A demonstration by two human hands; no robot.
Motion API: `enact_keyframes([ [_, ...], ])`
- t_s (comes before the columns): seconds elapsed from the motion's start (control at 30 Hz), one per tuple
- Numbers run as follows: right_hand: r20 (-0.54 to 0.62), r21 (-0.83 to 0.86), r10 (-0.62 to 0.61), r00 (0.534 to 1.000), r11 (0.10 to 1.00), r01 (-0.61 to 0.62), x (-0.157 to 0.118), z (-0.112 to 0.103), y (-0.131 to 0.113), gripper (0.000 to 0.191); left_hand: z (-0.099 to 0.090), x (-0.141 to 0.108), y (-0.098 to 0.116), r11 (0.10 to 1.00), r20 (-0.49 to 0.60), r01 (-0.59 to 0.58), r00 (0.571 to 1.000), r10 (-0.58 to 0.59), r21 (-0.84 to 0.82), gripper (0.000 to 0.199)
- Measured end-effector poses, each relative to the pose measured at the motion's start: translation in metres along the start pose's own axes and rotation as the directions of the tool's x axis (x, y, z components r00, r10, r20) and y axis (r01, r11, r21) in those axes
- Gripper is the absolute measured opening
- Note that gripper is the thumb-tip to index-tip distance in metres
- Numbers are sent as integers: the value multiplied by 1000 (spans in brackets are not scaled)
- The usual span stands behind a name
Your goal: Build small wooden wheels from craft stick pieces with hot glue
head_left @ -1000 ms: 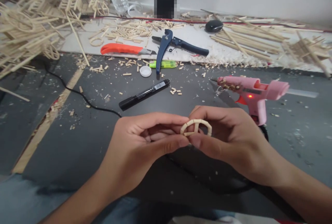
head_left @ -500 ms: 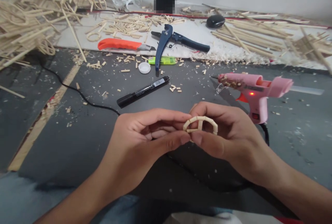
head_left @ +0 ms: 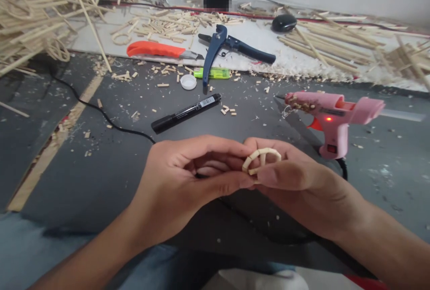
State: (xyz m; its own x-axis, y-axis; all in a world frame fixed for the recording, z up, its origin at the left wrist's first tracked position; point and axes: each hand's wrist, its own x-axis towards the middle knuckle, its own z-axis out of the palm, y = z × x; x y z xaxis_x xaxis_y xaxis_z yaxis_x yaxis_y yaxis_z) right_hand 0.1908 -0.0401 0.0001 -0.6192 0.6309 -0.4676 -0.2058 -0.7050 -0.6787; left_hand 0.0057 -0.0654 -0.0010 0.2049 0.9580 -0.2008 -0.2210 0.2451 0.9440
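A small ring of short pale wooden pieces, with a spoke inside it, is held between both hands near the middle of the view. My left hand pinches its left edge between thumb and forefinger. From the right, my right hand grips the ring with the thumb lying across its lower right part. Those fingers and the thumb hide the lower side of the ring. Right of the hands, a pink glue gun rests on the dark table with its red light on.
A black marker, white cap, green highlighter, blue cutter and orange knife lie beyond the hands. Wooden structures stand at left. A black mouse and sticks lie behind. A black cable crosses the left.
The right thumb has shifted over the ring's lower right part, covering more of it. The ring has turned slightly and moved a little right. The camera view has also shifted slightly.
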Motion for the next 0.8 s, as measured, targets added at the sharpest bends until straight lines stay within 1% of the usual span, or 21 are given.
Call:
enact_keyframes([
  [0.1,-13,-45,-59,998,997,59,3,-1,1,8,0,1,-1,1000,-21,0,1000,0,-25,43],
  [0.17,-17,-70,-86,996,994,84,3,-3,2,9,0,2,-2,999,-12,9,1000,-9,-35,44],
  [0.37,-1,-75,-97,995,992,97,1,-5,4,8,-2,2,-3,1000,11,-4,1000,4,1,37],
  [0.5,21,-75,-109,994,991,110,1,-6,5,10,-2,1,-1,999,5,-21,1000,21,39,40],
  [0.57,22,-88,-118,993,989,119,2,-6,5,13,-2,-1,0,994,-17,-53,998,55,100,37],
  [0.63,25,-127,-155,988,979,157,3,-6,5,17,-3,-4,1,977,-38,-104,993,113,185,29],
  [0.7,23,-191,-226,974,955,227,3,-6,4,19,-5,-6,2,950,-47,-154,984,173,271,24],
  [0.8,29,-306,-325,945,897,318,3,-6,2,17,-7,-7,4,902,-31,-210,970,240,378,25],
])
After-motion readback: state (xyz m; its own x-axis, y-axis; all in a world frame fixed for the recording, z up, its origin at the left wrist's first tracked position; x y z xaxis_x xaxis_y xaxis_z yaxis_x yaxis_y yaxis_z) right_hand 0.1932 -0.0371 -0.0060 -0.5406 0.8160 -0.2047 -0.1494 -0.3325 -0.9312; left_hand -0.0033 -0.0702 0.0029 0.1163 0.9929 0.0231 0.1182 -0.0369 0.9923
